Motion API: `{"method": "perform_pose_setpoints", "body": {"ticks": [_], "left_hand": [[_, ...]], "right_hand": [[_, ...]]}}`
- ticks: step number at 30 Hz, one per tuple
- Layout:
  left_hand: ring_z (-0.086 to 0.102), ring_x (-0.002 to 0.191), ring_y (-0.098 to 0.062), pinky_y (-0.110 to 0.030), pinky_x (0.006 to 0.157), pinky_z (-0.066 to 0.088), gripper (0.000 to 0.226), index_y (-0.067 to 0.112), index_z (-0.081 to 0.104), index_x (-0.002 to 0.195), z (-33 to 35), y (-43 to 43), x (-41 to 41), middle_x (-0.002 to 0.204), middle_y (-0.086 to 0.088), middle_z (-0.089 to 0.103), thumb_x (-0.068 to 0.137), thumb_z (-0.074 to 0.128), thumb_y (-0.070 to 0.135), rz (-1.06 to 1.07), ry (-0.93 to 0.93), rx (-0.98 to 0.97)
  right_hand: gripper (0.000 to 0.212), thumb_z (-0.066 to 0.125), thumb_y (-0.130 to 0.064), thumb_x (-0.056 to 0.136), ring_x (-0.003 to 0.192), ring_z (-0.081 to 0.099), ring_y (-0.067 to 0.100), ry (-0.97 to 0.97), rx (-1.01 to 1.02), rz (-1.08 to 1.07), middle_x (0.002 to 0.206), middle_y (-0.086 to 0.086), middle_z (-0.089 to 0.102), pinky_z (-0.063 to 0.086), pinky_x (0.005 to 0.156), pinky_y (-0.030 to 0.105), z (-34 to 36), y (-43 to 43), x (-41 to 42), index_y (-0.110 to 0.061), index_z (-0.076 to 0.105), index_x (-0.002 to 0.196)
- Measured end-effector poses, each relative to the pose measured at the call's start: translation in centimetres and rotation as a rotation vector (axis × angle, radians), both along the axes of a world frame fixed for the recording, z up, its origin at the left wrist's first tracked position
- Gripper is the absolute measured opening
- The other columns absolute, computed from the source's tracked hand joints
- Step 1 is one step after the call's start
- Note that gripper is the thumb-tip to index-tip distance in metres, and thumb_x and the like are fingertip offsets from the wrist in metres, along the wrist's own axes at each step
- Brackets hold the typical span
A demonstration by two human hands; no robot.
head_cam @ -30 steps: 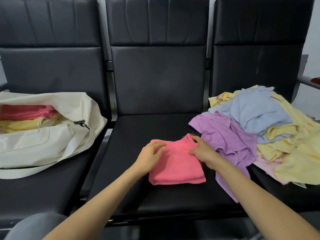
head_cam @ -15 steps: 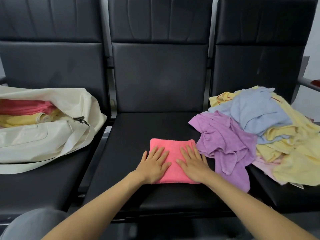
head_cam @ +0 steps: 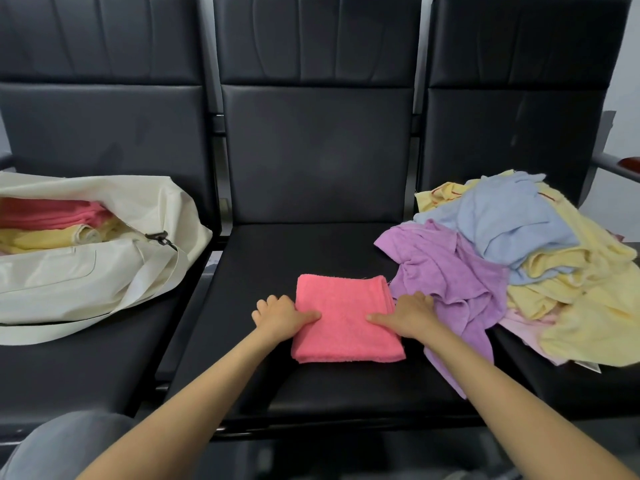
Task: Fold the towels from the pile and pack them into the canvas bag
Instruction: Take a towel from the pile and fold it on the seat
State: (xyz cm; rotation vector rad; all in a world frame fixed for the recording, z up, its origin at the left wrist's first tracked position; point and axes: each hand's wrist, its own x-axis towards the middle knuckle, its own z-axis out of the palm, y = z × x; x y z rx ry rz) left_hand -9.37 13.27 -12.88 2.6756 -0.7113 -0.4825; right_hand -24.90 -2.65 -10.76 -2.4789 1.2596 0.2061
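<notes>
A folded pink towel [head_cam: 346, 320] lies on the middle black seat [head_cam: 277, 258]. My left hand [head_cam: 280, 315] grips its left edge, thumb on top and fingers curled at the side. My right hand [head_cam: 408, 313] grips its right edge the same way. On the right seat is the pile of loose towels [head_cam: 540, 271]: purple [head_cam: 446, 271], light blue [head_cam: 509, 220] and yellow ones. The cream canvas bag [head_cam: 86, 271] lies open on the left seat, with folded pink and yellow towels [head_cam: 52, 223] inside.
Three black padded chairs stand side by side with tall backrests [head_cam: 315, 133]. An armrest [head_cam: 620, 164] juts out at the far right. A bag strap [head_cam: 86, 327] trails over the left seat. My grey-clad knee [head_cam: 59, 445] shows at the bottom left.
Both hands lay flat on top of the pink towel half a second ago; now they have slid out to its left and right edges and taken hold.
</notes>
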Motion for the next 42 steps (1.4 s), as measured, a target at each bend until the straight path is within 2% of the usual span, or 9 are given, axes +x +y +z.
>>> {"method": "perform_pose_setpoints", "body": {"ticks": [5, 10, 12, 15, 18, 23, 27, 34, 42], "left_hand": [[0.043, 0.109, -0.021, -0.032, 0.090, 0.030, 0.037, 0.019, 0.060, 0.092, 0.6, 0.0, -0.2, 0.108, 0.001, 0.056, 0.082, 0.064, 0.055, -0.022, 0.066, -0.074], [0.062, 0.087, -0.016, -0.026, 0.073, 0.051, 0.019, 0.010, 0.057, 0.094, 2.8, 2.1, 1.1, 0.097, -0.003, 0.065, 0.088, 0.068, 0.024, 0.041, 0.576, -0.608], [0.062, 0.082, -0.019, -0.024, 0.069, 0.051, 0.020, 0.012, 0.054, 0.099, 3.8, 3.3, 1.9, 0.090, -0.008, 0.065, 0.086, 0.069, 0.015, 0.027, 0.644, -0.795], [0.064, 0.094, -0.020, -0.030, 0.086, 0.051, 0.054, 0.038, 0.041, 0.126, 4.4, 5.0, 3.2, 0.105, -0.015, 0.065, 0.088, 0.067, 0.009, -0.025, 0.651, -0.899], [0.058, 0.106, -0.017, -0.024, 0.087, 0.050, 0.045, 0.033, 0.059, 0.121, 4.7, 6.2, 4.0, 0.125, -0.011, 0.059, 0.086, 0.068, 0.006, -0.128, 0.600, -0.827], [0.052, 0.108, -0.012, -0.018, 0.089, 0.044, 0.073, 0.036, 0.051, 0.130, 4.4, 7.2, 4.3, 0.126, 0.002, 0.051, 0.072, 0.079, 0.000, -0.207, 0.376, -0.603], [0.045, 0.113, -0.013, -0.019, 0.090, 0.035, 0.081, 0.036, 0.044, 0.140, 3.7, 7.1, 4.4, 0.120, 0.000, 0.047, 0.072, 0.079, 0.010, -0.225, 0.120, -0.466], [0.044, 0.086, -0.012, -0.003, 0.067, 0.033, 0.064, 0.019, 0.054, 0.133, 3.2, 6.9, 4.1, 0.091, 0.004, 0.040, 0.073, 0.069, 0.002, -0.237, -0.164, -0.434], [0.051, 0.085, -0.017, -0.021, 0.071, 0.034, 0.038, 0.014, 0.063, 0.105, 3.7, 7.3, 3.9, 0.095, -0.004, 0.053, 0.070, 0.070, 0.000, -0.111, -0.385, -0.563]], "right_hand": [[0.066, 0.061, -0.051, 0.086, 0.128, 0.040, 0.031, -0.051, 0.112, -0.015, 0.134, 0.014, 0.050, 0.031, 0.109, 0.037, 0.1, 0.7, 1.2, -0.009, 0.048, 0.135], [0.034, 0.066, -0.010, 0.086, 0.094, 0.063, 0.019, -0.704, 0.723, -0.227, 0.113, 0.009, 0.066, 0.052, 0.078, 0.031, 1.3, 1.5, 2.0, -0.009, 0.060, 0.119], [0.052, 0.070, -0.002, 0.083, 0.090, 0.062, 0.015, -0.888, 0.859, -0.230, 0.113, 0.005, 0.062, 0.052, 0.072, 0.031, 2.0, 1.6, 2.3, -0.012, 0.048, 0.130], [0.092, 0.065, 0.009, 0.083, 0.096, 0.061, 0.014, -1.015, 1.048, -0.123, 0.114, -0.002, 0.055, 0.052, 0.079, 0.031, 2.5, 1.5, 2.8, -0.039, 0.022, 0.149], [0.065, 0.061, 0.014, 0.082, 0.104, 0.061, 0.019, -0.945, 1.141, 0.056, 0.121, 0.005, 0.057, 0.054, 0.083, 0.032, 3.3, 2.3, 2.8, -0.029, 0.056, 0.131], [0.057, 0.070, 0.013, 0.075, 0.114, 0.054, 0.021, -0.818, 1.018, 0.195, 0.127, 0.003, 0.049, 0.054, 0.091, 0.034, 3.1, 3.1, 3.6, -0.027, 0.066, 0.116], [0.063, 0.078, 0.006, 0.070, 0.117, 0.051, 0.018, -0.649, 0.654, 0.240, 0.127, -0.003, 0.049, 0.050, 0.098, 0.038, 2.7, 3.6, 4.5, -0.043, 0.061, 0.106], [0.075, 0.077, -0.012, 0.076, 0.093, 0.045, 0.014, -0.476, 0.128, 0.263, 0.110, -0.002, 0.031, 0.042, 0.068, 0.018, 2.6, 5.5, 5.1, -0.029, 0.044, 0.140], [0.052, 0.055, -0.013, 0.094, 0.082, 0.043, 0.008, -0.537, -0.084, 0.265, 0.105, -0.004, 0.031, 0.035, 0.059, 0.014, 3.3, 6.1, 6.6, -0.022, 0.039, 0.143]]}}
